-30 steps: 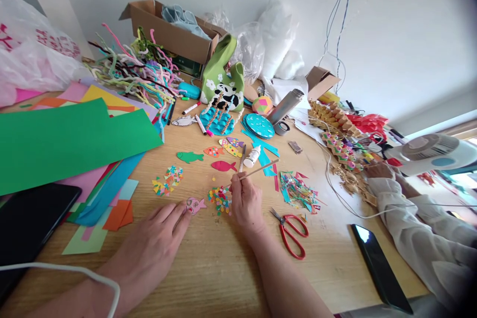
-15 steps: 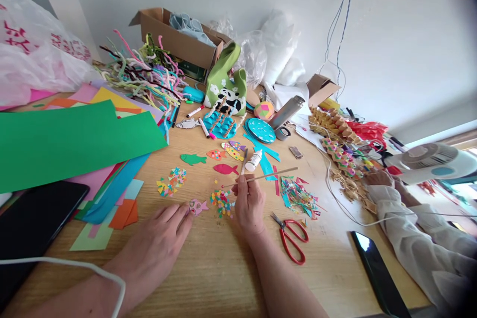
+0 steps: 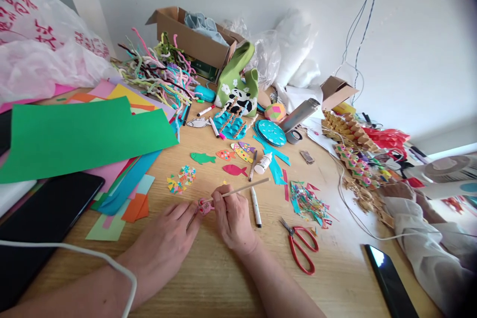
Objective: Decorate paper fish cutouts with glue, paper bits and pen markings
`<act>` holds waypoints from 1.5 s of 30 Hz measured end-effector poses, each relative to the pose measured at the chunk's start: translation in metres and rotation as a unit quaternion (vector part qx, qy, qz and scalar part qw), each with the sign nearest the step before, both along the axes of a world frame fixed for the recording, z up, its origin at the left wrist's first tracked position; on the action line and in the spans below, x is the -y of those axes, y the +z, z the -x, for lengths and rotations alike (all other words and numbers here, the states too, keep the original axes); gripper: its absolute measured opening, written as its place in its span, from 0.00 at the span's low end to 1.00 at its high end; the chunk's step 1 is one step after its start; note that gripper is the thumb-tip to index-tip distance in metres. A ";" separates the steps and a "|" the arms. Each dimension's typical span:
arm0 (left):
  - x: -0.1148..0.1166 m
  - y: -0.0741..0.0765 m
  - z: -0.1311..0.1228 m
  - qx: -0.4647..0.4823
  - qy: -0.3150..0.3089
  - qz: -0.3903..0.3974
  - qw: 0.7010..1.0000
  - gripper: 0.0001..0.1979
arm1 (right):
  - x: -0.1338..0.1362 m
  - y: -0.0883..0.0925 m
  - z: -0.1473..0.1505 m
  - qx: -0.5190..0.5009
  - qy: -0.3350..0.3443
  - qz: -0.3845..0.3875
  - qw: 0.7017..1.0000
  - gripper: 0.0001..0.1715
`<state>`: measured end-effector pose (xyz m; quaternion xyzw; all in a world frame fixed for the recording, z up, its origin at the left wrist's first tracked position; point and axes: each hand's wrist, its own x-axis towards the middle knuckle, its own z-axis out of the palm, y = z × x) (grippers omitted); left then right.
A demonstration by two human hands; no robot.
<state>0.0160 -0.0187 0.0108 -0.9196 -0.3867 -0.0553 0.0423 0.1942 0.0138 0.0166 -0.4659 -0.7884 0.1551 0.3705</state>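
A small pink paper fish [image 3: 205, 206] lies on the table between my hands. At its left end, the fingertips of my left hand [image 3: 169, 231] are together and hold it down against the wood. My right hand [image 3: 231, 216] pinches a thin wooden stick [image 3: 248, 187], whose lower tip reaches the fish; the fingers hide part of both. The round paper dots are mostly covered by that hand. A white marker [image 3: 256, 207] lies just right of it. Beyond are a green paper fish [image 3: 203, 158], a red paper fish [image 3: 234, 170] and a white glue bottle [image 3: 264, 163].
Red-handled scissors [image 3: 302, 244] and a phone [image 3: 391, 280] lie at right, near another person's sleeve [image 3: 413, 238]. Paper scraps [image 3: 309, 201] are heaped beyond the scissors. Coloured paper sheets [image 3: 89, 139] and a white cable [image 3: 85, 253] occupy the left. A metal flask [image 3: 300, 115] leans at the back.
My right hand has moved left with the stick, bringing its tip from the paper dots to the pink fish. A marker now shows beside it. My left hand stays on the fish; the view has shifted.
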 end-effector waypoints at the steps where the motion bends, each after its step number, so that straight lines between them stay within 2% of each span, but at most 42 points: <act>1: 0.000 0.000 0.000 0.000 -0.001 0.005 1.000 0.25 | 0.000 0.000 0.001 0.009 0.001 -0.008 1.000 0.12; 13: 0.001 0.001 -0.002 -0.015 0.005 0.036 0.999 0.24 | 0.001 0.003 0.005 0.035 0.018 -0.049 0.998 0.12; 24: 0.002 0.001 -0.002 -0.010 0.002 0.016 1.000 0.26 | 0.001 0.001 0.005 0.043 0.022 -0.053 0.997 0.12; 34: 0.000 0.002 -0.001 -0.018 0.000 0.026 0.999 0.25 | 0.000 0.003 0.004 0.047 0.035 -0.036 0.998 0.12; 45: -0.004 0.003 0.005 -0.001 0.028 0.088 0.996 0.27 | -0.002 0.002 0.002 0.036 0.043 -0.011 0.998 0.11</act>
